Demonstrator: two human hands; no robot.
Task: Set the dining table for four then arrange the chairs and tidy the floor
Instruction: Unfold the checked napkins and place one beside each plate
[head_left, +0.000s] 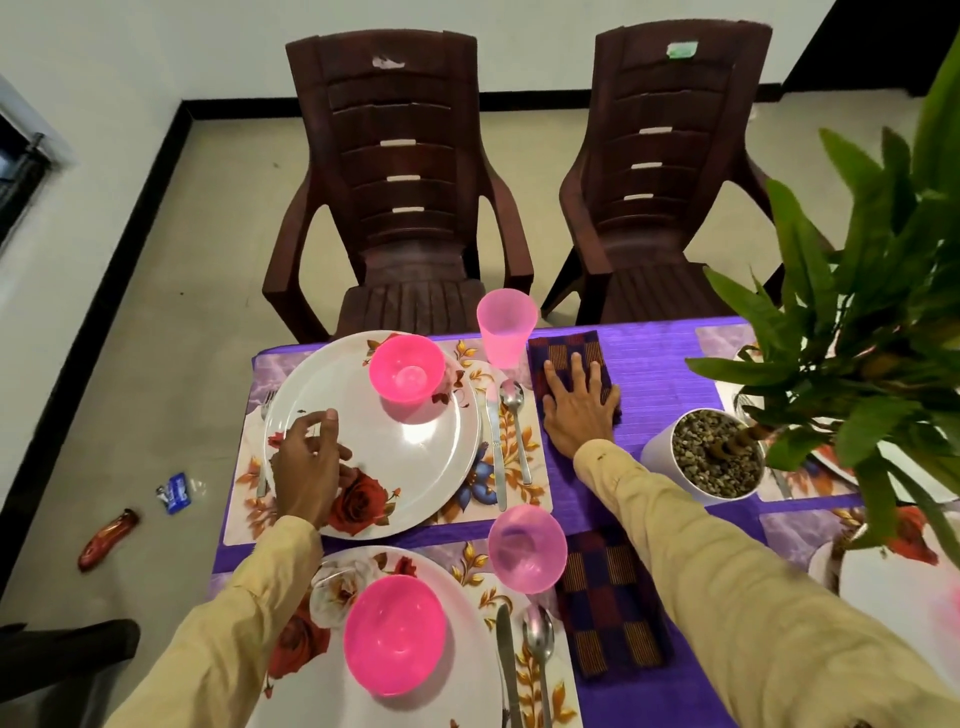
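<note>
On the purple table (665, 364), we are pressing our flat right hand (579, 410) onto the far checked cloth napkin (563, 345); our left hand (306, 467) is hovering, loosely curled, empty, over the white floral plate (405, 457).

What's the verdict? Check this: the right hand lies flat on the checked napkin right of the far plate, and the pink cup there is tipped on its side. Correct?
Not quite. The head view shows the pink cup standing upright, not tipped on its side. The right hand does lie flat on the checked napkin right of the far plate.
</note>
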